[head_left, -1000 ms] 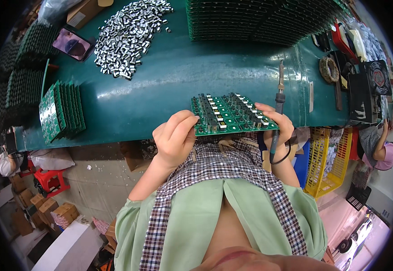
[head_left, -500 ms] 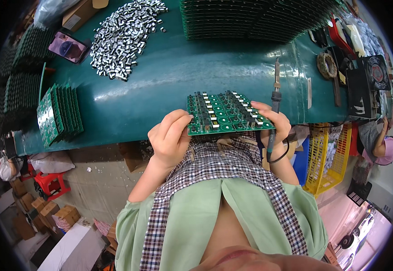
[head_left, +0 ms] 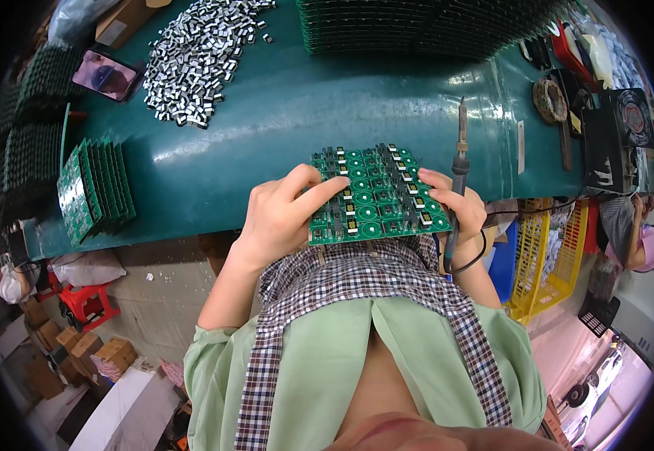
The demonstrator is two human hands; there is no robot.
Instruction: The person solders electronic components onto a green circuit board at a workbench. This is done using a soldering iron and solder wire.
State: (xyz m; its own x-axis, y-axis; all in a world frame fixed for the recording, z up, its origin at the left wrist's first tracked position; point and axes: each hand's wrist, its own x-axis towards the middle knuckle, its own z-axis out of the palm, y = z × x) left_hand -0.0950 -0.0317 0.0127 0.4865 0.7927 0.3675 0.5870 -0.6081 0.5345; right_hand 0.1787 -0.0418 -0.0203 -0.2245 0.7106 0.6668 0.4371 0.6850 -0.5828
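A green circuit board with rows of small black and white parts is held between my hands at the table's near edge. My left hand grips its left side, the index finger stretched over the board onto a row of parts. On the right edge, my right hand holds the board with fingers curled. That same hand keeps a soldering iron upright, its metal tip pointing away from me and its cable looping below. The fingers under the board are hidden.
On the green table lie a heap of small white-and-black parts, a phone and a short stack of boards. Large board stacks stand at the back. A roll and a black fan unit are on the right.
The board has tilted so its face shows more fully. My left index finger has moved from the left edge onto the parts. The right hand keeps its hold on board and iron.
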